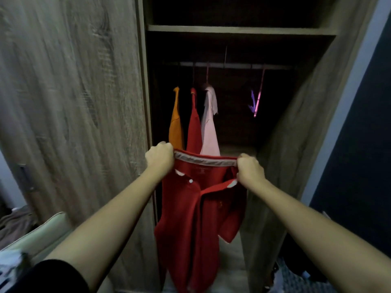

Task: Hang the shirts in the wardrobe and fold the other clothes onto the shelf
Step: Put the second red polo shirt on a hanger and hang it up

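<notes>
Where the collar (203, 160) is clamped in the fisted left hand (159, 158) and right hand (250, 169), it is held taut between them; both arms (118, 210) are extended forward; the red polo shirt (186, 218) is suspended before the open wardrobe (243, 30), near three shirts (194, 132) hung on the rail (232, 65)

We hold a red polo shirt (190, 208) up by its grey-trimmed collar. Our left hand (159, 157) grips one end and our right hand (249, 169) the other, in front of the open wardrobe (300, 127). Toward the left end of its rail (232, 65) hang an orange shirt (176, 127), a hanging red shirt (194, 132) and a pale pink shirt (209, 127). A pink hanger (259, 98) hangs near the right end, under a shelf (241, 30).
</notes>
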`<action>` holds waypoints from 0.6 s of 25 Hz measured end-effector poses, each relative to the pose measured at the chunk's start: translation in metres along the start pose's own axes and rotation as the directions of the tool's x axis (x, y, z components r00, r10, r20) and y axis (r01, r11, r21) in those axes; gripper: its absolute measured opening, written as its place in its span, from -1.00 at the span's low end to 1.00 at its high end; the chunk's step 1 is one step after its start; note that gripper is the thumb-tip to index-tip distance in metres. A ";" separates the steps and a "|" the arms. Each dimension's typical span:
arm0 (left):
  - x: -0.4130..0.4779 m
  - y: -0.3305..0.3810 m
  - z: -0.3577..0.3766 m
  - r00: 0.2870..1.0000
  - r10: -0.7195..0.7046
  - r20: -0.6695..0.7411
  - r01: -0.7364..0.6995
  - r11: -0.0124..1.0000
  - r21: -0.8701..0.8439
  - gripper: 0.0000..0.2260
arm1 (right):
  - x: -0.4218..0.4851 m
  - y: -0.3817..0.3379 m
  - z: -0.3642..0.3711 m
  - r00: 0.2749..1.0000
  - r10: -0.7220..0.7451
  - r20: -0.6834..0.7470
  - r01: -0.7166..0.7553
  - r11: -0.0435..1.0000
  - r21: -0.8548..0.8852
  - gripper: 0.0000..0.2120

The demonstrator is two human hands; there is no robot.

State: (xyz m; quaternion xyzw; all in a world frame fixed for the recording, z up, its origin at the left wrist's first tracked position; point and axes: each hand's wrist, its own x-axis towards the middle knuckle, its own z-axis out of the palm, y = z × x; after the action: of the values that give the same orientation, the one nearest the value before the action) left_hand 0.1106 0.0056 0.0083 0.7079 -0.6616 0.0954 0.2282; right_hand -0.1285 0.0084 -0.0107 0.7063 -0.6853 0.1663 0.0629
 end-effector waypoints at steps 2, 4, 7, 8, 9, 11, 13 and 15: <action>0.013 -0.008 -0.003 0.991 0.130 -0.030 -0.132 0.986 -0.101 -0.77 | 0.012 0.005 -0.011 0.997 0.036 -0.072 -0.031 0.998 0.062 -0.71; 0.021 -0.014 0.001 0.983 0.177 -0.047 -0.183 0.965 -0.190 -0.79 | 0.022 0.012 -0.017 0.992 0.107 -0.063 -0.092 0.975 0.204 -0.71; 0.016 -0.010 0.018 0.977 0.213 -0.029 -0.215 0.963 -0.163 -0.80 | 0.021 0.013 -0.011 0.994 0.111 -0.008 -0.106 0.964 0.243 -0.67; 0.016 -0.007 0.021 0.981 0.185 -0.060 -0.193 0.965 -0.180 -0.80 | 0.020 0.013 -0.010 0.995 0.094 -0.014 -0.089 0.969 0.229 -0.64; 0.019 -0.004 0.021 0.986 0.134 -0.097 -0.152 0.965 -0.212 -0.80 | 0.020 0.014 -0.013 0.996 0.080 -0.032 -0.071 0.972 0.224 -0.62; 0.033 -0.001 0.016 0.990 0.035 -0.138 -0.075 0.952 -0.298 -0.81 | 0.026 0.017 -0.025 0.995 0.049 -0.086 -0.027 0.969 0.247 -0.61; 0.049 0.004 0.014 0.985 0.070 -0.157 -0.128 0.910 -0.394 -0.81 | 0.039 0.026 -0.038 0.989 0.020 -0.146 0.020 0.964 0.265 -0.66; 0.058 0.015 0.025 0.976 0.143 -0.164 -0.203 0.871 -0.447 -0.84 | 0.047 0.033 -0.044 0.991 0.005 -0.137 0.029 0.969 0.247 -0.68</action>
State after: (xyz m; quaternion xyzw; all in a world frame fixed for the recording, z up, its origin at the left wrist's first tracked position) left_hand 0.0974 -0.0577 0.0144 0.5638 -0.7104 0.0001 0.4213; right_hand -0.1679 -0.0240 0.0410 0.6996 -0.6489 0.2983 0.0220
